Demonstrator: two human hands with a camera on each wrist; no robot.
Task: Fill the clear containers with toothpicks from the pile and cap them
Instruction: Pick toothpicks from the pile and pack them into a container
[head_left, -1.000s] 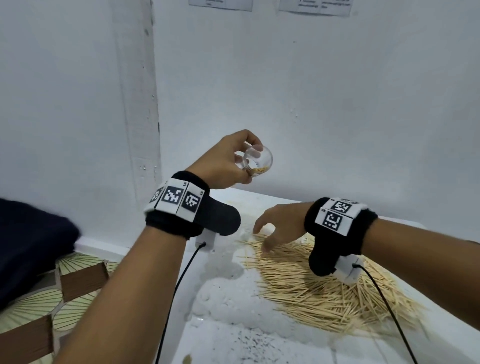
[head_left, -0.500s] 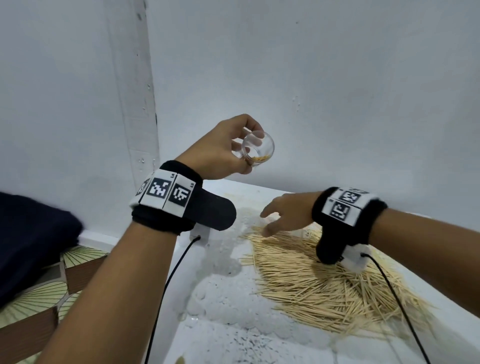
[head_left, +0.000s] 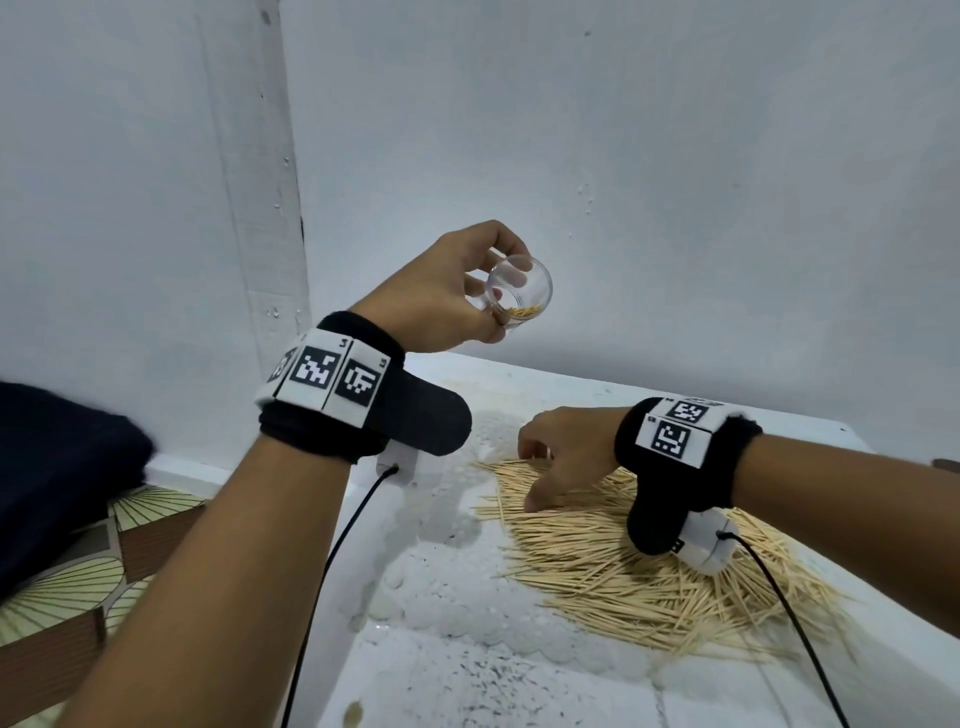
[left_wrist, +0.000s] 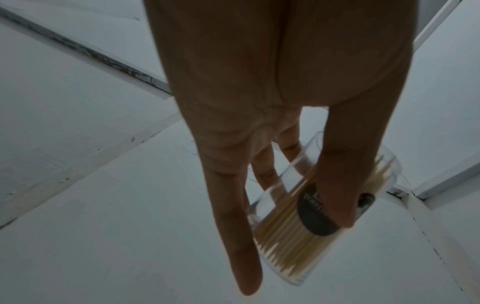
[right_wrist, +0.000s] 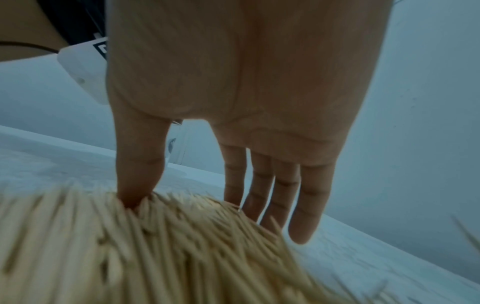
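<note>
the left hand (head_left: 441, 296) holds a clear jar (head_left: 519, 292) up in the air, fingers curled round it, with a few toothpicks lying inside. the jar has no cap on. the right hand (head_left: 563, 449) is down on the toothpick pile (head_left: 623, 582) on the white table (head_left: 467, 670), fingers out straight, thumb poking in. i think this is the filling step. next it needs to pinch a small bunch and drop it in.
</note>
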